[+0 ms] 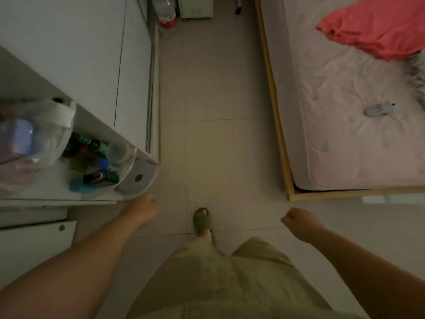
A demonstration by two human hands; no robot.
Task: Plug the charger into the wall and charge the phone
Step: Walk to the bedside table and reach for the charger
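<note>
No charger, phone or wall socket shows clearly in the head view. My left hand (143,209) hangs beside the rounded corner of a white shelf unit (138,178), fingers curled in, holding nothing. My right hand (299,221) is a loose fist over the floor, just below the bed's wooden corner, and holds nothing that I can see. A small grey object (377,109) lies on the pink mattress (358,139); I cannot tell what it is.
A tiled floor aisle (216,100) runs ahead between white cabinets (96,65) on the left and the wooden bed frame (276,116) on the right. A red pillow (372,26) lies on the bed. A large water bottle (166,14) stands at the aisle's far end. My foot wears a green slipper (203,221).
</note>
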